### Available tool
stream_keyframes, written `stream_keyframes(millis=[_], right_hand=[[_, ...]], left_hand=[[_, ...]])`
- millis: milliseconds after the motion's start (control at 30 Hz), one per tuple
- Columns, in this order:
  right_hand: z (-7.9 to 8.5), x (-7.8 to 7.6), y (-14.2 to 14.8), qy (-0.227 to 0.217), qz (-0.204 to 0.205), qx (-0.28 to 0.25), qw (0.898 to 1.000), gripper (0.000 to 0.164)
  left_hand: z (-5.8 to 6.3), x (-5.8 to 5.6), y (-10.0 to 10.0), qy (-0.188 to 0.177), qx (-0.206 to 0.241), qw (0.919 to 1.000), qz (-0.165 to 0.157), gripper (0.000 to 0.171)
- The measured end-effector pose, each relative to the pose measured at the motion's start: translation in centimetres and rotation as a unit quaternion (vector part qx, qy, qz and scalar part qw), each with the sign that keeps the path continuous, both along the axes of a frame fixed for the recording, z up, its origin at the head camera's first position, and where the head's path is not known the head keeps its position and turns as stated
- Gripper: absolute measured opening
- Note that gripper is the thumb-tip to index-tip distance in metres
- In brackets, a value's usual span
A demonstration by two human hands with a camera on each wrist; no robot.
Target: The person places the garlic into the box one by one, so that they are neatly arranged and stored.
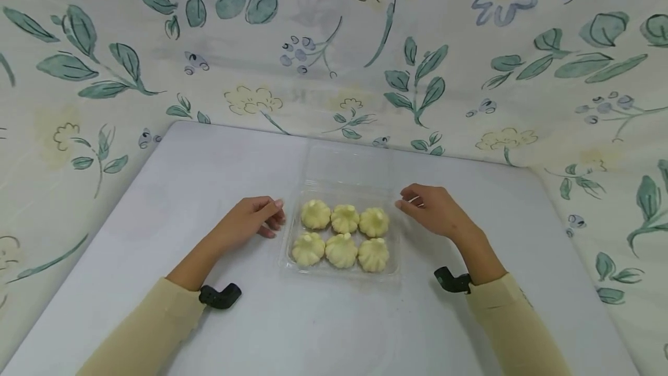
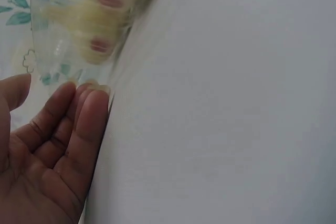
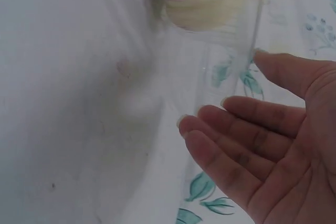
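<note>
A clear plastic clamshell box [image 1: 339,275] sits on the table, its see-through lid [image 1: 348,162] folded back toward the wall. Inside lie several pale yellow, ribbed, pumpkin-shaped pieces [image 1: 341,250] in two rows, each with a stub on top. Reddish patches show low on some of these pieces [image 2: 100,24] in the left wrist view. My left hand [image 1: 257,216] is beside the box's left side, fingers loosely bent, holding nothing; whether its fingertips touch the plastic I cannot tell. On the right side, my right hand [image 1: 432,209] hovers near the box with relaxed fingers, gripping nothing.
The white table [image 1: 240,335] ends at the back against a hanging cloth [image 1: 323,28] printed with leaves and flowers, which also runs along both sides. Black wrist-camera mounts [image 1: 221,296] stick out from the cuffs of the beige sleeves [image 1: 151,324].
</note>
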State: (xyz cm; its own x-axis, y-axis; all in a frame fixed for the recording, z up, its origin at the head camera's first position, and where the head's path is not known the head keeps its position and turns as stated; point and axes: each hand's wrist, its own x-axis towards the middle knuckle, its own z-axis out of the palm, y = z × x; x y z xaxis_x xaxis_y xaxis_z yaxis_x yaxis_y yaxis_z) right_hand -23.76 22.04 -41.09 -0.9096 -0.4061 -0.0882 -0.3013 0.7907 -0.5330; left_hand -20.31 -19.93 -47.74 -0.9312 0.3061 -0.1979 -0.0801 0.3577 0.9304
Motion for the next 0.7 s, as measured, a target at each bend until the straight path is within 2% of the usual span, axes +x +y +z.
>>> stream_keyframes(millis=[233, 367, 500, 700], right_hand=[[-1.1, -0.9, -0.5, 0.001, -0.049, -0.036, 0.998, 0.043], [-2.0, -1.1, -0.8, -0.002, -0.068, -0.056, 0.996, 0.046], [-2.4, -1.1, -1.0, -0.005, -0.078, -0.069, 0.995, 0.046], [-2.6, -1.1, -1.2, -0.023, -0.09, -0.082, 0.992, 0.047]], left_hand=[[-0.1, -3.9, 1.3, -0.009, 0.007, 0.9997, 0.021, 0.04], [-0.3, -5.4, 2.1, -0.005, 0.025, 0.9994, 0.025, 0.042], [-0.3, -5.9, 2.4, 0.008, 0.035, 0.9991, 0.023, 0.044], [-0.4, -5.6, 2.5, 0.012, 0.053, 0.9982, 0.025, 0.048]])
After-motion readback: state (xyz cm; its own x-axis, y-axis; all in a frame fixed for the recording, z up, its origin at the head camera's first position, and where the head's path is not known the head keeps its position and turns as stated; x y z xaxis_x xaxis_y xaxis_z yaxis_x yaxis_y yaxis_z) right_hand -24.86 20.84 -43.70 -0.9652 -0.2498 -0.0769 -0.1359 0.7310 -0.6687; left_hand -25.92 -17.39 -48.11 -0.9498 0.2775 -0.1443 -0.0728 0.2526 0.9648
